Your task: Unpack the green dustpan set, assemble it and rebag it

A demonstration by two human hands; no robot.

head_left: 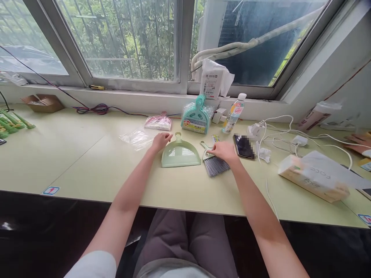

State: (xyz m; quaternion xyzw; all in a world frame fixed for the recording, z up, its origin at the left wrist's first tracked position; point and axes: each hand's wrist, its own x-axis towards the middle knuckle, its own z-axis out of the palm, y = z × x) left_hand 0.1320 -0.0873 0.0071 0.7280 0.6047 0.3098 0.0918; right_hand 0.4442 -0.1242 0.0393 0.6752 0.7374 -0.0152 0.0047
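A pale green dustpan (181,156) lies on the table in front of me, its handle pointing toward the window. My left hand (161,142) rests by its upper left side, fingers curled in, with nothing visible in them. To the dustpan's right is a matching hand brush (216,166) with grey bristles facing me. My right hand (224,150) closes over the brush head, thumb near the base of its handle. Crumpled clear plastic wrapping (137,139) sits left of my left hand. A small yellow label (216,138) is just beyond the brush.
Farther back are packaged teal dustpan sets (197,116) and a pink set (159,122). A drink bottle (234,114), a phone (244,146), white cables (278,135) and a tissue pack (314,177) occupy the right. Another person's hand (359,142) shows at the far right.
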